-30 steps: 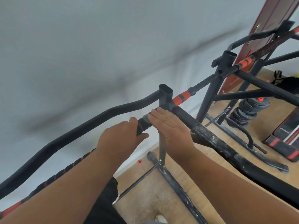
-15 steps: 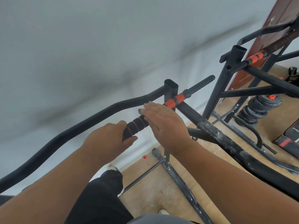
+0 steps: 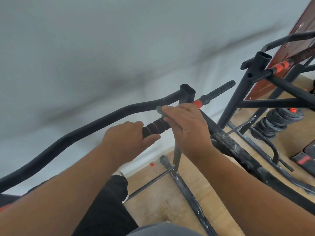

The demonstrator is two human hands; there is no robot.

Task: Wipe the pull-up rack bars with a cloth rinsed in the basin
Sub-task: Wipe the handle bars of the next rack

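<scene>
A black pull-up rack fills the view. Its padded bar (image 3: pixel 156 126), black foam with orange rings, runs from lower left up to an orange band and ribbed end (image 3: pixel 216 91). My left hand (image 3: pixel 127 138) grips this bar from above. My right hand (image 3: pixel 185 126) lies over the bar just beyond it, pressing a small grey cloth (image 3: pixel 161 109) whose corner shows past the fingertips. A curved black top bar (image 3: pixel 85 128) sweeps behind both hands to the open-topped upright post (image 3: pixel 187 94).
A dusty, paint-flecked black beam (image 3: pixel 238 150) runs down to the right. A second rack frame (image 3: pixel 255 74) stands at right before a reddish door (image 3: pixel 289 57). Stacked weight plates (image 3: pixel 276 121) and floor rails lie on the wooden floor; a small orange cap (image 3: pixel 151 164) sits by the wall.
Both hands have slid down-left along the padded bar, away from the post; more of the orange band and ribbed end now shows. The camera view shifted too.
</scene>
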